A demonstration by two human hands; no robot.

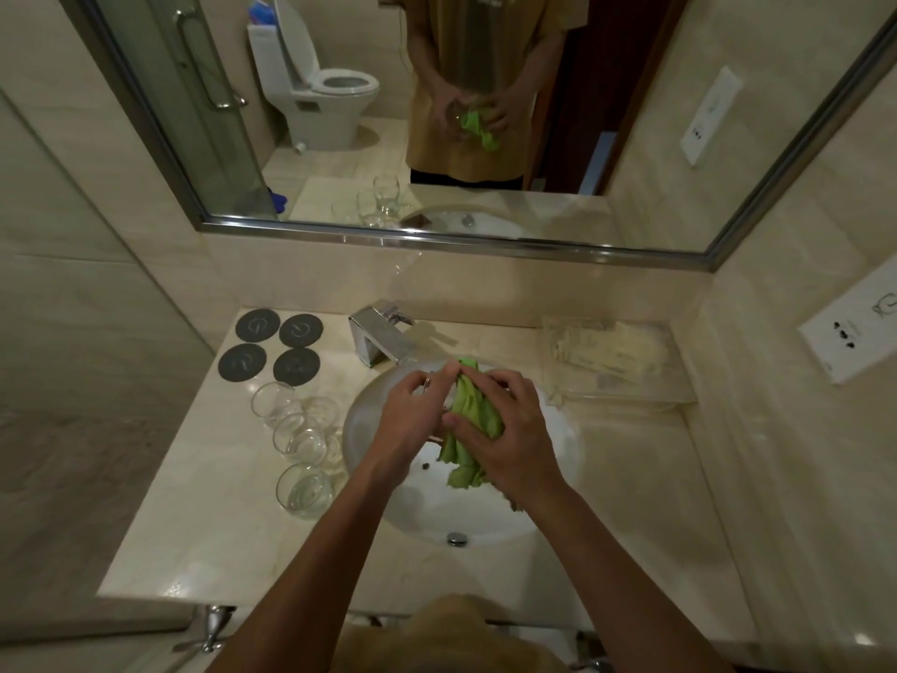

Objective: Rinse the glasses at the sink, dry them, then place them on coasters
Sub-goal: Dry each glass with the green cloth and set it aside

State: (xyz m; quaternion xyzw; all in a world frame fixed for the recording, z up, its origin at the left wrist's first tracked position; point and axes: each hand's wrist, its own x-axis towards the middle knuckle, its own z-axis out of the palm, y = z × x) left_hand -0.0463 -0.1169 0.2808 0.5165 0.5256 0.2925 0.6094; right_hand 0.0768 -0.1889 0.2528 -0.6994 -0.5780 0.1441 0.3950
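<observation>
Both my hands are over the white sink basin (558, 444). My left hand (412, 415) is curled round a clear glass that my hands and the cloth almost hide; the glass's reflection (452, 114) shows in the mirror. My right hand (507, 434) grips a green cloth (473, 410) bunched against the glass, one end hanging down into the basin. Several clear glasses (305, 490) stand on the counter left of the basin. Behind them lie several round dark coasters (296, 366), all bare.
A chrome faucet (378, 340) stands at the back of the basin, with no water visibly running. A clear tray (626, 395) with packets sits on the counter at right. A wall mirror (340, 162) hangs above, and a wall socket plate (849, 332) is at right.
</observation>
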